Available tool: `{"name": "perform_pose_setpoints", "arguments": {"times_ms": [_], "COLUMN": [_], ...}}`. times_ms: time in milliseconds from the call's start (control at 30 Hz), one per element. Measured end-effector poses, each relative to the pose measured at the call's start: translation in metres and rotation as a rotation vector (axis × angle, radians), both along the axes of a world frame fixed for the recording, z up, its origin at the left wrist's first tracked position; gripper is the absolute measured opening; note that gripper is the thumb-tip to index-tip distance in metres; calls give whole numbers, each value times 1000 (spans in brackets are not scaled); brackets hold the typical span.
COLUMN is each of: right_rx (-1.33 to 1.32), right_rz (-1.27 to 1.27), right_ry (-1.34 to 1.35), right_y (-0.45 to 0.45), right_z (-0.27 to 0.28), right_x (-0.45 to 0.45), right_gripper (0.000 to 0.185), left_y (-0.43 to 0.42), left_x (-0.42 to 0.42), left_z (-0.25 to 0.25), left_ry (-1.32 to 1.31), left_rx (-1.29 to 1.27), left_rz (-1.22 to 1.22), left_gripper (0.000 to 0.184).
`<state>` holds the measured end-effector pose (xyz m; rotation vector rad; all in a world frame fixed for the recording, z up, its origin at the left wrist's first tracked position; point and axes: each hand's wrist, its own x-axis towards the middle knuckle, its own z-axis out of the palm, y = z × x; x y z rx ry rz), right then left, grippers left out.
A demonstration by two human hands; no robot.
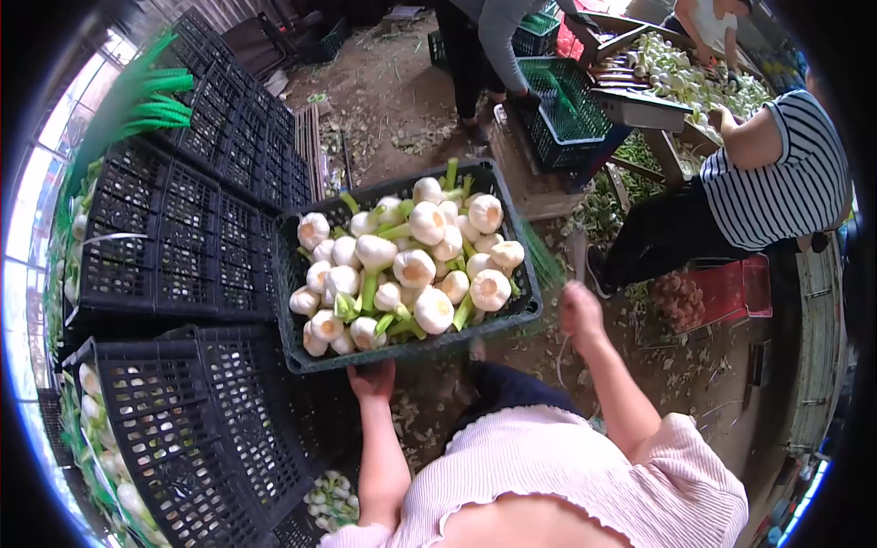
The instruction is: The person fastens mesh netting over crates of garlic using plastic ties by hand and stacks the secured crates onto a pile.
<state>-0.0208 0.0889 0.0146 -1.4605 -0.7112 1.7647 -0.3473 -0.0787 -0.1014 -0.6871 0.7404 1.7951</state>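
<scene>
A black plastic crate (416, 342) full of white garlic bulbs (411, 268) with short green stems is directly in front of me. Green netting (545, 260) hangs off its right side. My left hand (372, 378) holds the crate's near edge from below, its fingers mostly hidden under it. To the right of the crate, my right hand (582, 315) is closed and apart from it. A blurred pale strip (576, 251) rises above this hand and a thin white cord (561, 363) hangs below it; what exactly the fingers grip is unclear.
Stacked black crates (196, 429) of garlic wrapped in green net line my left. A person in a striped shirt (776, 178) works at a garlic-covered table (671, 146). Another person's gray sleeve (502, 46) reaches toward a green crate (562, 110). A red crate (731, 292) lies right.
</scene>
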Motion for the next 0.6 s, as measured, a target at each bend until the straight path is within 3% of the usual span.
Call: {"name": "perform_pose_setpoints", "arguments": {"times_ms": [67, 133, 200, 233, 267, 333, 400, 467, 500, 533, 600], "right_rx": [318, 372, 461, 496, 540, 499, 661, 968, 867, 743, 799], "right_rz": [-9, -28, -14, 54, 125, 259, 583, 1247, 1466, 1250, 634], "right_ry": [177, 379, 434, 460, 494, 446, 73, -703, -705, -808, -595], "right_y": [14, 38, 71, 87, 102, 120, 123, 119, 125, 141, 197], "right_z": [61, 109, 131, 133, 134, 130, 123, 138, 141, 128, 83], "right_x": [-10, -38, -75, -94, -114, -152, -177, -186, -184, -181, -158], "right_gripper": [28, 27, 26, 26, 26, 21, 22, 28, 30, 31, 38], "left_y": [-17, -39, -62, -71, -88, -114, -128, -97, -75, -52, -3], "left_x": [-18, -31, -42, -49, -63, -95, -127, -144, -152, -162, -188], "left_z": [-40, -41, 2, 38, 58, 104, 123, 150, 154, 157, 137], "left_ry": [-76, -118, -41, 63, 137, 392, 643, 768, 881, 1000, 1094], "left_rx": [-9, -150, 55, -31, 193, 42, -84, -270, -306, -341, -435], "left_rz": [-59, -69, -84, 2, 44, 154, 129, 68, -41, -156, -353], "left_gripper": [34, 19, 14, 15, 14, 13, 14, 19, 23, 27, 38]}}
